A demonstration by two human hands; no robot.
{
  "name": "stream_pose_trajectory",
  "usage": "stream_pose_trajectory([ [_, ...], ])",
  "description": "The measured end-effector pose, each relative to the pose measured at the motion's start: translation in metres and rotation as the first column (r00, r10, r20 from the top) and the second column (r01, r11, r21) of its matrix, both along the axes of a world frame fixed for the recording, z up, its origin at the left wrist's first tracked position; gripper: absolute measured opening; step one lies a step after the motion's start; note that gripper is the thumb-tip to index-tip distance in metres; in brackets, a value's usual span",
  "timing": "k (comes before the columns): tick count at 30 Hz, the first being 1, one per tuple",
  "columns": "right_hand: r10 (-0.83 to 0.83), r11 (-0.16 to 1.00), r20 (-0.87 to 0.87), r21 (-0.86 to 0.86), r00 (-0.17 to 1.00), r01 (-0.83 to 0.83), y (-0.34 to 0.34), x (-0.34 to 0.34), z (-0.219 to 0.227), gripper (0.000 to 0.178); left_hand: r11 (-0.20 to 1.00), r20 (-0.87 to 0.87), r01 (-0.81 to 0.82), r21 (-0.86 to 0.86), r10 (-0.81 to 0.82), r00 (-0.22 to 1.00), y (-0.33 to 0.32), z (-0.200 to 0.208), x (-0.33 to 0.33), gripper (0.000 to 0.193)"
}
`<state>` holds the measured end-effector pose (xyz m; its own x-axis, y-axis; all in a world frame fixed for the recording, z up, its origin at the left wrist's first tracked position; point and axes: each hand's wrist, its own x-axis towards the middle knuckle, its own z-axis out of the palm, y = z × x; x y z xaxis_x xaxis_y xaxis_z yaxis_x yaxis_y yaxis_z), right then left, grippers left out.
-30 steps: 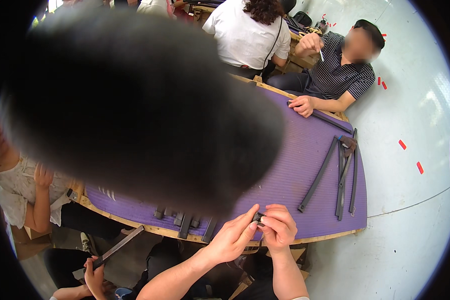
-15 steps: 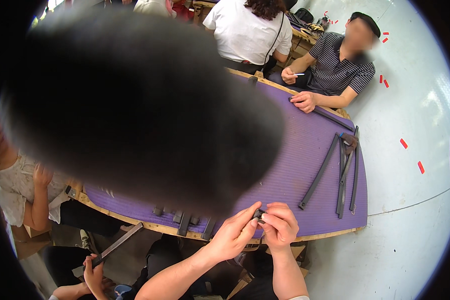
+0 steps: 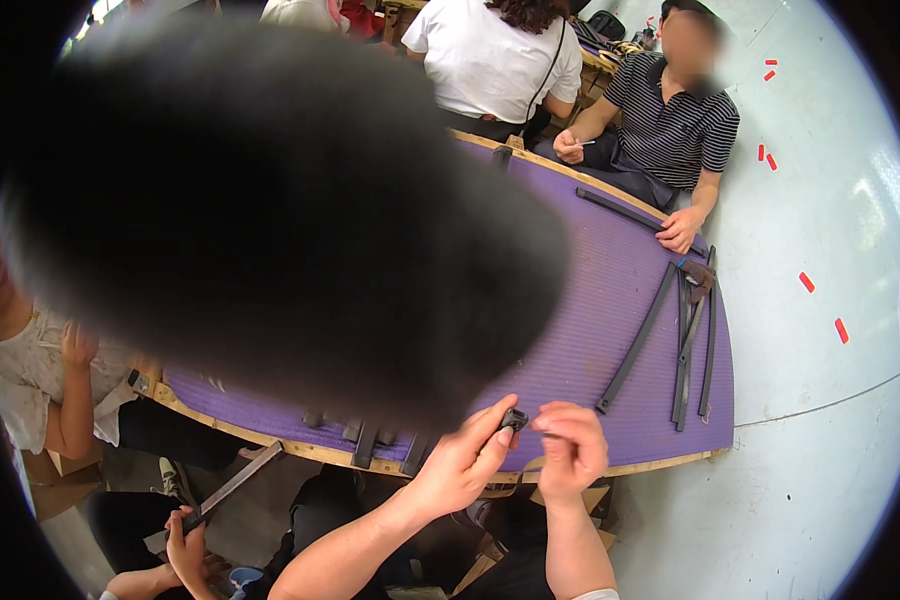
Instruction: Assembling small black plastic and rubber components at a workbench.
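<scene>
Between thumb and fingers, my left hand point(image 3: 467, 458) grips a small black block-like part point(image 3: 514, 420) above the near edge of the purple-covered table. A recess or hole seems to show in its upper face; its exact kind is unclear. Just to the right, my right hand point(image 3: 572, 445) is apart from the part, its thumb and fingertips pinched together. Whatever those fingertips hold, if anything, is too small to make out.
A large dark blurred shape point(image 3: 270, 220) hides much of the left and middle. Black bars point(image 3: 635, 340) and a dark glove point(image 3: 697, 277) lie on the right of the purple mat point(image 3: 570, 330). Across the table a person's hand point(image 3: 681, 230) touches another bar. At lower left, a hand point(image 3: 185, 545) holds a bar.
My right hand has come away from the black part, slightly to the right. The part stays in my left hand. The person across has slid a hand along the bar toward its near end.
</scene>
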<state>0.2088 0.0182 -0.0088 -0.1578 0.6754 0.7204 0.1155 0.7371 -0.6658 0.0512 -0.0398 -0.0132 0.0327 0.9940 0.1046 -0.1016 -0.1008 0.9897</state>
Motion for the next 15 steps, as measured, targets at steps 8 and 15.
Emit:
stream_pose_trajectory([
  [8,-0.072,0.504,-0.748,-0.598,0.66,-0.623,-0.001,0.037,0.03,0.032,1.0,-0.001,-0.012,0.005,0.012,1.0,0.002,0.0,-0.003,0.044],
  [15,0.11,0.412,-0.706,-0.608,0.699,-0.679,-0.009,0.034,0.031,0.027,1.0,-0.058,-0.014,-0.007,0.013,0.998,0.002,0.003,-0.003,0.042],
])
